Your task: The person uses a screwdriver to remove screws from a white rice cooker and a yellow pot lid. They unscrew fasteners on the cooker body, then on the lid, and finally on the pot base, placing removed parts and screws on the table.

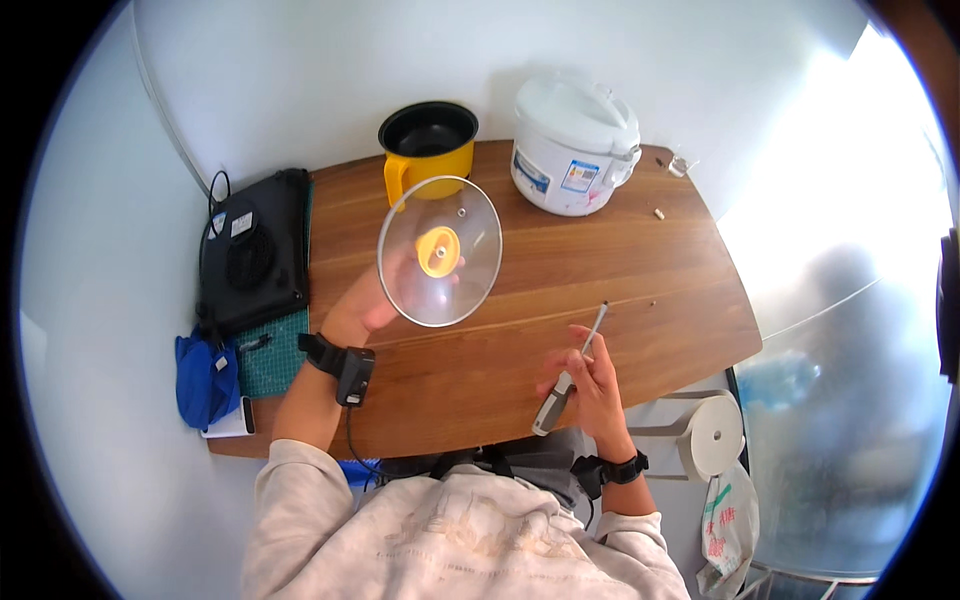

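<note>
Holding screwdriver [551, 408], right hand [595, 388], fingers half-curled round it, sits nearer and right of glass lid [472, 215]. Left hand [372, 305] behind lid, fingers closed about yellow knob [427, 254], tilt presumably aiding view. Beyond lid: yellow pot [437, 167], rice cooker [562, 150] rightward.

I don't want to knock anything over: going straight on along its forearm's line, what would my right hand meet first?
Probably the white rice cooker, past a stretch of wooden tabletop. Height is unclear from this view, so the right hand, holding a screwdriver, might brush the tabletop first.
</note>
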The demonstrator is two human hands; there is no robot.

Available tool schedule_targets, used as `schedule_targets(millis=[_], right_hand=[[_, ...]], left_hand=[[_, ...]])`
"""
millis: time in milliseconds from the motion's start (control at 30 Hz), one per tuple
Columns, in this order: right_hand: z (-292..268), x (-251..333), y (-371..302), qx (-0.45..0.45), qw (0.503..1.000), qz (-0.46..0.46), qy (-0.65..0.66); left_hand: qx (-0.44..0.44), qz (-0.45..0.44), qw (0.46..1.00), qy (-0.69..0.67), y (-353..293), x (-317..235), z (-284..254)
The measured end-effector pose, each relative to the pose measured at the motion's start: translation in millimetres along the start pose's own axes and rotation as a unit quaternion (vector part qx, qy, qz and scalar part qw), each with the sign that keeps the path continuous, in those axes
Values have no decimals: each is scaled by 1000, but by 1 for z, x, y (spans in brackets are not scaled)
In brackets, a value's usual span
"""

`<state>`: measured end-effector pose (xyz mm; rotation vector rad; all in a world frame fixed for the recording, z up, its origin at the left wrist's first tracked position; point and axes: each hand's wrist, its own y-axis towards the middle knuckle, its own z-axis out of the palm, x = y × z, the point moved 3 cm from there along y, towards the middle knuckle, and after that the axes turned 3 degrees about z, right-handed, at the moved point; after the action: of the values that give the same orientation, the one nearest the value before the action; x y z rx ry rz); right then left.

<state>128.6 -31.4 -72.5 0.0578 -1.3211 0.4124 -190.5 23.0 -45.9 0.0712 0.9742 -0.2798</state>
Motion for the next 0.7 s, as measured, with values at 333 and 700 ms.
schedule_targets(millis=[333,700], right_hand=[[1,1,2,-69,929,-128,-340],[14,-4,9,-160,838,-217,-474]], left_hand=[[-56,-41,995,-76,-5,50,-11],[-60,-37,982,-174,-23,57,-29]])
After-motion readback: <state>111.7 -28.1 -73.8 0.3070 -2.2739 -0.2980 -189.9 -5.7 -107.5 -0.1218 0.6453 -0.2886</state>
